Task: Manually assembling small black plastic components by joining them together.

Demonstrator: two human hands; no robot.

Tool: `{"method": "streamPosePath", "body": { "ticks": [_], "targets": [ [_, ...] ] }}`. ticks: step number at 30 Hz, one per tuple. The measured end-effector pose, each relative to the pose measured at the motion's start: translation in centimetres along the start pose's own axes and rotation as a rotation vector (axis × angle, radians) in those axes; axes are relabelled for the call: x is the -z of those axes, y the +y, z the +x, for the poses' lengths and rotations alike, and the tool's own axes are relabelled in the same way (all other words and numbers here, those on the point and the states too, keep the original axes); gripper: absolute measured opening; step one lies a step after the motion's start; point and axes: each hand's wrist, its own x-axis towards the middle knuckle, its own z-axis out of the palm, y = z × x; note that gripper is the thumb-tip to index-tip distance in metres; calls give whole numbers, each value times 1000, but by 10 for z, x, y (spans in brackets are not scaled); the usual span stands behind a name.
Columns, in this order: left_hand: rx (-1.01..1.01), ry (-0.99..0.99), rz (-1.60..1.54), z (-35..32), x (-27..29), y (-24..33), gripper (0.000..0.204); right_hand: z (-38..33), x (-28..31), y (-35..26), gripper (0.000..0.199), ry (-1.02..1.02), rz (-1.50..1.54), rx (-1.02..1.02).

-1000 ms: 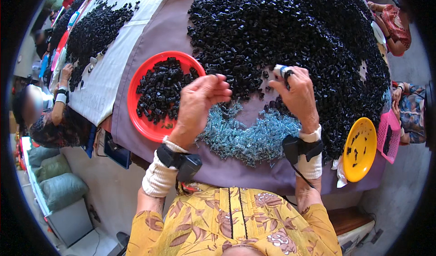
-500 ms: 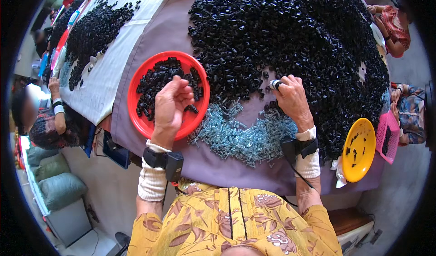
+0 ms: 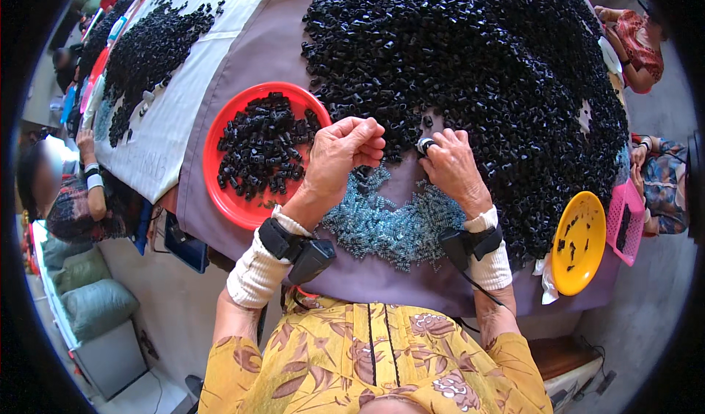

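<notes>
My left hand (image 3: 338, 157) is at the right rim of a red plastic plate (image 3: 214, 182), its fingers curled in; whatever they may hold is hidden. Small black plastic parts (image 3: 264, 149) lie heaped on that plate. To the right, my right hand (image 3: 454, 168) is bent over the near edge of a big pile of the same black parts (image 3: 470, 54), a black and white wrap on one finger. Its fingertips are drawn together, and I cannot see what is between them. Below both hands spreads a heap of small clear bluish springs (image 3: 396, 230).
A yellow plate (image 3: 580, 256) with a few black parts stands at right, beside a pink basket (image 3: 628, 219). The purple cloth (image 3: 242, 54) covers the table. Co-workers sit at left and right. A second table (image 3: 198, 83) bears more black parts.
My left hand has moved right, from over the red plate to its rim, and its fingers are more curled. My right hand has shifted slightly left and nearer to me.
</notes>
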Motion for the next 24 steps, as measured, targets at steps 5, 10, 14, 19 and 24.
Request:
{"method": "streamPosePath", "body": {
  "ticks": [5, 10, 14, 19, 24],
  "targets": [
    [17, -14, 9, 0, 4, -8, 21, -2, 1, 0, 12, -4, -18, 6],
    [25, 3, 10, -2, 7, -12, 21, 0, 5, 0, 13, -2, -3, 3],
    [36, 0, 7, -3, 7, -13, 21, -2, 18, 10, 12, 118, 48, -103],
    [55, 3, 31, -2, 8, -18, 21, -4, 17, 26, 9, 132, -34, -166],
    [56, -5, 16, -2, 6, -18, 21, -4, 11, 23, 8, 118, -26, -154]
  ]
}}
